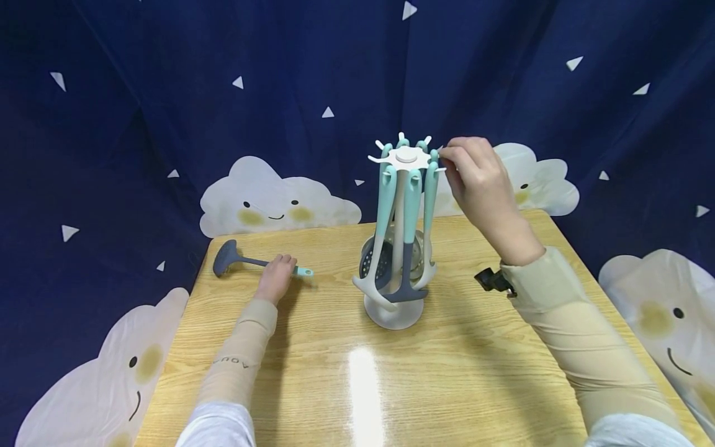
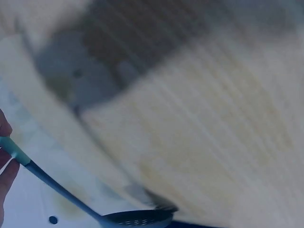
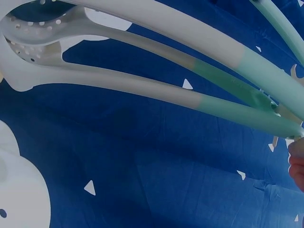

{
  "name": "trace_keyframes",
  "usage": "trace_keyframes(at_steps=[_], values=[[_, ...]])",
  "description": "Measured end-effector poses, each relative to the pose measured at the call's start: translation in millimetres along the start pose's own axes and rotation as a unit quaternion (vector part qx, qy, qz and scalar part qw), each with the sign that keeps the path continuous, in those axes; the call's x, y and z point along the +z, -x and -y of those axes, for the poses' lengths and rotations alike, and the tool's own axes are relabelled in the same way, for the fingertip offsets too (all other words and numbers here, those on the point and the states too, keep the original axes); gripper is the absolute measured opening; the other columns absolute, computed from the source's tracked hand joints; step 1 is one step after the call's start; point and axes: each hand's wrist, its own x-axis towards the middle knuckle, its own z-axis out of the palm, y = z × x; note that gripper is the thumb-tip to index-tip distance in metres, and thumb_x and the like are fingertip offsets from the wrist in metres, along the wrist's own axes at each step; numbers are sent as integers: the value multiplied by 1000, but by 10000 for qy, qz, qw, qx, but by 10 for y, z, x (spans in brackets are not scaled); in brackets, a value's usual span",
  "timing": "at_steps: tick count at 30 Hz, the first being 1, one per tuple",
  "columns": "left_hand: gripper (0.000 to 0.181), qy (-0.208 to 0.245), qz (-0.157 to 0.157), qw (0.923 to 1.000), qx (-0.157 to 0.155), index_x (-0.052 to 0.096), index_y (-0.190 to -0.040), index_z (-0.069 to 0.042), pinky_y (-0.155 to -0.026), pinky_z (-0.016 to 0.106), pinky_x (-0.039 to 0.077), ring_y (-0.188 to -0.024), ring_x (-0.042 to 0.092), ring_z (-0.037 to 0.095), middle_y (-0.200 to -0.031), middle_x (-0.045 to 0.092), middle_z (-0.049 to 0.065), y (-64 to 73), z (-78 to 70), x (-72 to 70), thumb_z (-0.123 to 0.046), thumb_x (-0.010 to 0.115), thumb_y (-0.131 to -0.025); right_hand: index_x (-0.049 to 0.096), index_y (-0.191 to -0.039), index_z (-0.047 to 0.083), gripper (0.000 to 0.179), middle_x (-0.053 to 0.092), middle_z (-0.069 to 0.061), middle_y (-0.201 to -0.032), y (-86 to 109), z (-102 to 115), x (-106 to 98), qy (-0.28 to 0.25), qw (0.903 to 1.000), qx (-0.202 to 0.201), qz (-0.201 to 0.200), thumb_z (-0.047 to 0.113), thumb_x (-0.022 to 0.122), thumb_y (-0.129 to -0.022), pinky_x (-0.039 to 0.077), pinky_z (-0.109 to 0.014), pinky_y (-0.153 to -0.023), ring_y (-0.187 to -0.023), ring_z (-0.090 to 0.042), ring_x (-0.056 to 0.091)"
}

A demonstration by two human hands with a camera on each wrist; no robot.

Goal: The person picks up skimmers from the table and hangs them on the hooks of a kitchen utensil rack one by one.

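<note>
At the left of the table, my left hand (image 1: 276,276) grips a dark slotted skimmer (image 1: 226,257) by its turquoise handle, whose end sticks out past the fingers. In the left wrist view the perforated skimmer head (image 2: 137,217) shows at the bottom. A white utensil stand (image 1: 393,315) rises near the table's middle, with several turquoise-handled utensils hung from its top hooks. My right hand (image 1: 483,177) is at the top right of this stand, its curled fingertips pinching at a hook. The right wrist view shows only the fingers (image 3: 297,161) beside the hanging handle ends.
On the stand hang a dark utensil (image 1: 406,273), a pale one (image 1: 368,288) and a dark perforated one (image 1: 380,267) behind. A navy curtain (image 1: 313,62) with white clouds and triangles backs the wooden table (image 1: 313,385). A black wrist device (image 1: 491,279) juts from the right sleeve.
</note>
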Motion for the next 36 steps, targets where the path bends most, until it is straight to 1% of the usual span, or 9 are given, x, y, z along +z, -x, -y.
trace_keyframes(at_steps=[6, 9, 13, 18, 21, 25, 29, 33, 36], values=[[28, 261, -447, 9987, -25, 65, -99, 2, -72, 37, 51, -86, 57, 29, -94, 61, 15, -85, 4, -155, 9, 68, -72, 57, -93, -6, 11, 57, -19, -92, 5, 2, 16, -71, 9999, 74, -82, -11, 53, -84, 44, -39, -77, -86, -33, 51], [28, 377, -461, 9982, -112, 65, -101, 2, -72, 37, 51, -87, 56, 29, -95, 61, 15, -128, -6, -249, 8, 66, -74, 58, -92, -6, 11, 57, -19, -92, 10, 4, 28, -111, 9998, 110, -134, -12, 54, -84, 44, -39, -76, -86, -33, 51], [28, 641, -459, 9965, -287, 64, -105, 3, -71, 38, 51, -87, 55, 31, -96, 61, 16, -187, -67, -442, 7, 63, -77, 58, -92, -6, 11, 57, -19, -91, 14, 1, 32, -118, 9997, 107, -162, -12, 53, -83, 44, -39, -76, -85, -33, 51], [25, 1036, -517, 9920, -504, 63, -103, 4, -68, 38, 51, -87, 55, 31, -93, 59, 16, -248, -178, -687, 6, 61, -78, 58, -92, -6, 11, 57, -19, -92, 13, 3, 27, -98, 9998, 116, -147, -12, 53, -84, 44, -39, -76, -86, -33, 51], [22, 1212, -614, 9893, -530, 63, -101, 3, -65, 40, 51, -84, 56, 30, -90, 59, 15, -285, -258, -847, 4, 61, -79, 58, -92, -6, 11, 57, -18, -92, 12, 5, 25, -99, 9998, 111, -135, -12, 53, -84, 44, -39, -76, -86, -33, 51], [15, 1511, -754, 9845, -477, 63, -92, 4, -61, 39, 49, -73, 55, 27, -82, 59, 14, -339, -363, -1057, 2, 62, -78, 58, -92, -6, 11, 56, -18, -91, 8, 3, 22, -102, 9998, 90, -130, -12, 53, -84, 44, -39, -76, -85, -33, 50], [3, 1817, -865, 9791, -308, 59, -77, 2, -57, 34, 43, -66, 47, 22, -74, 53, 11, -374, -460, -1226, 1, 61, -77, 57, -92, -6, 10, 56, -18, -91, 5, 2, 21, -82, 9999, 71, -122, -11, 52, -84, 43, -39, -76, -85, -33, 50], [11, 2178, -927, 9714, -196, 53, -71, -2, -56, 32, 37, -64, 42, 20, -71, 49, 10, -393, -555, -1387, 1, 60, -78, 57, -92, -6, 10, 56, -18, -91, 3, 1, 23, -76, 9999, 59, -136, -11, 52, -85, 43, -39, -75, -84, -33, 50], [11, 2489, -936, 9639, -152, 53, -71, -3, -58, 30, 42, -65, 48, 20, -73, 53, 10, -418, -618, -1513, 0, 59, -79, 57, -92, -6, 11, 56, -18, -91, 2, 0, 26, -132, 9997, 78, -175, -12, 52, -84, 43, -39, -75, -84, -33, 50]])
